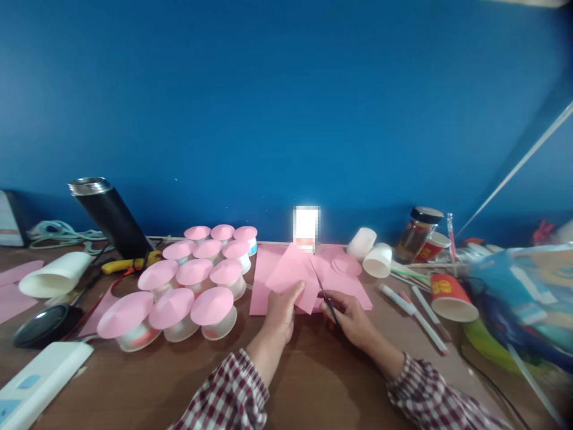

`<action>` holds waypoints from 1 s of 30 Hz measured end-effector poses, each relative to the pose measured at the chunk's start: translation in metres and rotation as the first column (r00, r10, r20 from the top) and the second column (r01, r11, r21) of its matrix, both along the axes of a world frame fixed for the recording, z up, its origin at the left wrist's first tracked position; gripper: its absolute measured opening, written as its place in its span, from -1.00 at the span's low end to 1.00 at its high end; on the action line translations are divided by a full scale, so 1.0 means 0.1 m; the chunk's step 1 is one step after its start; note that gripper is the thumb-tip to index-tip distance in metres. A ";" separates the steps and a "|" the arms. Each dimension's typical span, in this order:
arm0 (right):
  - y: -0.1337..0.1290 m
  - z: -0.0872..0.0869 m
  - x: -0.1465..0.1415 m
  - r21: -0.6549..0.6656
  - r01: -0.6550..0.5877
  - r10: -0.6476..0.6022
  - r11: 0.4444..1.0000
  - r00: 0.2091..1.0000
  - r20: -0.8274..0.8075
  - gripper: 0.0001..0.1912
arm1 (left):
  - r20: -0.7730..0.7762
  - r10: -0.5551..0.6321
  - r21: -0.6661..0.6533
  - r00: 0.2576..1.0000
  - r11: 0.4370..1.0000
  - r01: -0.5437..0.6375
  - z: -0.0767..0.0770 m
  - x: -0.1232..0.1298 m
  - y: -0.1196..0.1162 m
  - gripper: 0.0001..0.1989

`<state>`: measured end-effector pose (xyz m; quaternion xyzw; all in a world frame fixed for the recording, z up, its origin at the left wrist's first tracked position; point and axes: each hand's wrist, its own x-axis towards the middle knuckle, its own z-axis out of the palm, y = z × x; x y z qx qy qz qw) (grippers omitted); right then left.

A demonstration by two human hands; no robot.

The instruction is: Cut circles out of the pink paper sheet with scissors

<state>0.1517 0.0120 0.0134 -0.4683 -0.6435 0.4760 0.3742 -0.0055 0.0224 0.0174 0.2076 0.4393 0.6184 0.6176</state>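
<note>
My left hand (283, 312) pinches a sheet of pink paper (290, 278), thumb on top, and holds it tilted above the desk. In my right hand (349, 316) is a pair of scissors (329, 306) with dark handles, its blades pointing up and left at the right edge of that sheet. Whether the blades are apart cannot be made out. Beneath both hands lie larger pink sheets (259, 292), with pink paper circles (346, 263) on their right part.
Rows of cups topped with pink paper cones (210, 306) stand at left, before a black flask (114, 218) and yellow-handled tool (129, 263). A power strip (49, 382) lies front left. At right are white cups (377, 260), markers (425, 322), a red cup (452, 298) and a jar (416, 236).
</note>
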 end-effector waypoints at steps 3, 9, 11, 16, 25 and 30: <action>0.00 0.01 0.00 -0.003 -0.001 0.001 1.000 1.000 -0.005 -0.56 | -0.003 0.003 -0.004 1.000 1.000 -0.003 0.00 0.00 0.00 -0.69; -0.02 0.02 0.00 -0.020 0.004 -0.004 1.000 1.000 0.021 -0.56 | 0.002 0.023 -0.018 1.000 1.000 -0.023 0.05 0.00 -0.01 -0.66; -0.02 0.03 0.00 -0.024 0.007 -0.006 1.000 0.999 0.033 -0.57 | -0.004 0.032 -0.025 0.999 0.999 -0.032 0.06 0.01 -0.02 -0.65; -0.02 0.04 -0.01 -0.034 0.009 -0.008 0.999 1.000 0.024 -0.56 | -0.009 0.049 -0.018 0.999 0.999 -0.049 0.01 0.01 0.00 -0.59; 0.00 0.00 -0.01 -0.040 0.007 -0.008 0.999 1.000 -0.028 -0.54 | -0.043 0.019 0.017 0.999 1.000 -0.018 -0.02 0.01 0.01 -0.60; -0.01 -0.01 -0.01 -0.024 -0.013 0.011 1.000 0.996 -0.088 -0.53 | -0.045 0.003 -0.006 0.999 1.000 -0.003 0.02 0.01 0.00 -0.60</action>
